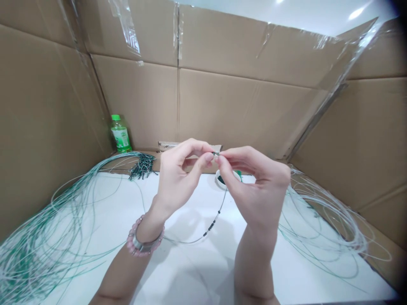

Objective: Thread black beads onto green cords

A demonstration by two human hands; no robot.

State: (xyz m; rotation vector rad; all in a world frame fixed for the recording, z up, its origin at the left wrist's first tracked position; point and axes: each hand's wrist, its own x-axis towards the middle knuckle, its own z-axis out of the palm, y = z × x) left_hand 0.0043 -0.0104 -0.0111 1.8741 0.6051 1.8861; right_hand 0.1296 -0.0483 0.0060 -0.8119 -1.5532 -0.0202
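My left hand [181,173] and my right hand [254,178] meet fingertip to fingertip above the table, both pinched. Between them shows a small dark piece [216,153], too small to make out fully, at the end of a thin cord. The cord [190,242] hangs down from my right fingers and loops left behind my left wrist. Several small black beads [210,228] are strung on its hanging part. Behind my right fingers stands a small white bowl [219,183] with dark bits in it, partly hidden.
Many green and white cords [73,212] lie in a heap at left, their dark beaded ends [142,166] bunched at the back. More pale cords [337,220] coil at right. A green bottle [121,134] stands in the back left corner. Cardboard walls [238,110] enclose the white table [184,271].
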